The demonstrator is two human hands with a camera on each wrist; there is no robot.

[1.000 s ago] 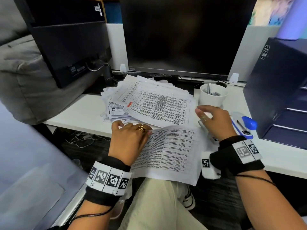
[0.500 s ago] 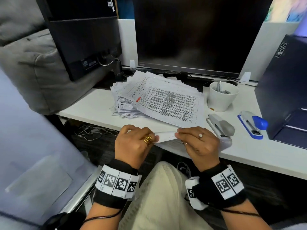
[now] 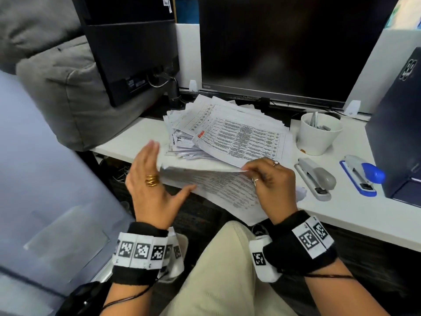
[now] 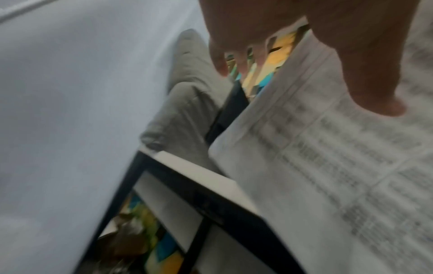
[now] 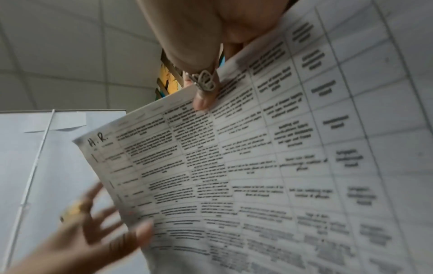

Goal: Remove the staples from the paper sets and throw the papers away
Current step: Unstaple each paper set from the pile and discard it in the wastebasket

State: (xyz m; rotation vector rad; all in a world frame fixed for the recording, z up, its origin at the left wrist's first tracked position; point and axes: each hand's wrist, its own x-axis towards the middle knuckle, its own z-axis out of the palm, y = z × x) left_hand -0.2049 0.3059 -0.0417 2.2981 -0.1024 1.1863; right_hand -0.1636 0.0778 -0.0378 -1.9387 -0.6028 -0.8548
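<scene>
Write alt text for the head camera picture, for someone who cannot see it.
A person's right hand pinches a printed paper set at a desk's edge, while the open left hand hovers beside it. Behind lie a paper pile, a white cup and two staplers.

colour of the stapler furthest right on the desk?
Blue and white: the stapler has a blue base rim and blue cap on a white body. Best seen in the head view.

An office — white desk (image 3: 127, 142), dark monitors (image 3: 284, 42), staplers (image 3: 315, 176) and a printed-paper stack (image 3: 227, 133).
</scene>
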